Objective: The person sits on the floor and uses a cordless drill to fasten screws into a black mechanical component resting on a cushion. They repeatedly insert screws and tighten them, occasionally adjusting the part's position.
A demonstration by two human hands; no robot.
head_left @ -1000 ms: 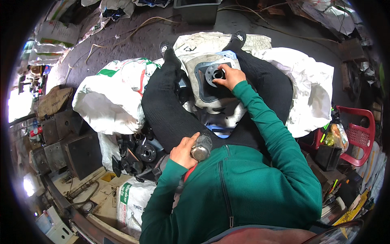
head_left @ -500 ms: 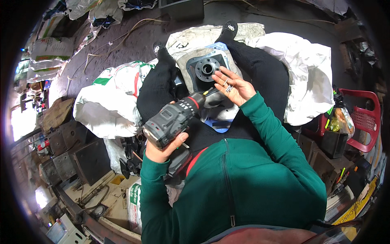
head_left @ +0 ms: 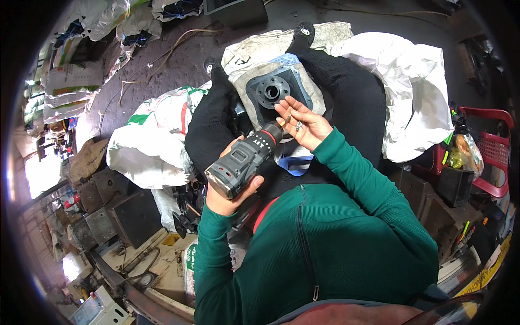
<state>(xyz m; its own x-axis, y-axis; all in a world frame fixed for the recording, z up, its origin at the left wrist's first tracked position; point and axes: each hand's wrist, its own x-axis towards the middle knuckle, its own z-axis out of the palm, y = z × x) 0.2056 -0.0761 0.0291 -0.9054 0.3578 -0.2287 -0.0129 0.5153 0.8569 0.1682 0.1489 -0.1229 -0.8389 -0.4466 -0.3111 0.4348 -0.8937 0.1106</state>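
Observation:
My left hand (head_left: 219, 203) is wrapped round a black and grey cordless drill (head_left: 241, 165) with a red ring near its chuck. The drill's nose points up and right. Just past it, my right hand (head_left: 311, 129) is palm up with bent fingers, holding several small silver screws (head_left: 298, 125). Thumb and fingertips are close to the drill's tip; whether they touch it I cannot tell. Between my legs stands a dark metal housing (head_left: 262, 96) with a round, holed flange and a central bore. My right fingertips are beside the flange's near right edge and overlap it in view.
White sacks (head_left: 414, 103) lie on both sides of my legs. A red plastic chair (head_left: 495, 149) stands at the right, near a dark box (head_left: 455, 186). Dark metal blocks (head_left: 132, 216) are stacked at the left. A black bin (head_left: 235, 15) and a cable are on the far floor.
The drill has moved slightly right, its nose now closer to my right fingers. My right hand has shifted a little left and down, its fingers more curled around the screws.

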